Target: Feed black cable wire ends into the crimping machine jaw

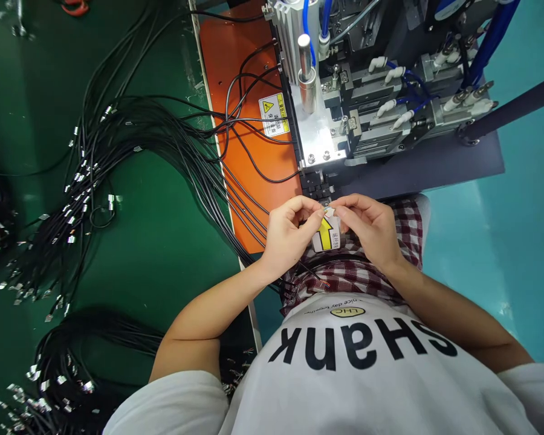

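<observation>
My left hand (290, 235) and my right hand (369, 226) meet in front of my chest, fingers pinched together on a small metal connector (329, 211) at the end of a thin cable. Fine coloured wires (315, 278) trail down from my left hand across the plaid cloth on my lap. Just beyond my fingertips sits the black jaw block (316, 184) of a pneumatic press machine (326, 115). A white tag with a yellow arrow (326, 235) shows between my hands.
An orange plate (236, 66) under the machine carries a yellow warning label (274, 113). Several black cables with metal ends (95, 175) spread over the green bench (163, 254) at left, with another bundle (63, 374) at lower left. Teal floor lies at right.
</observation>
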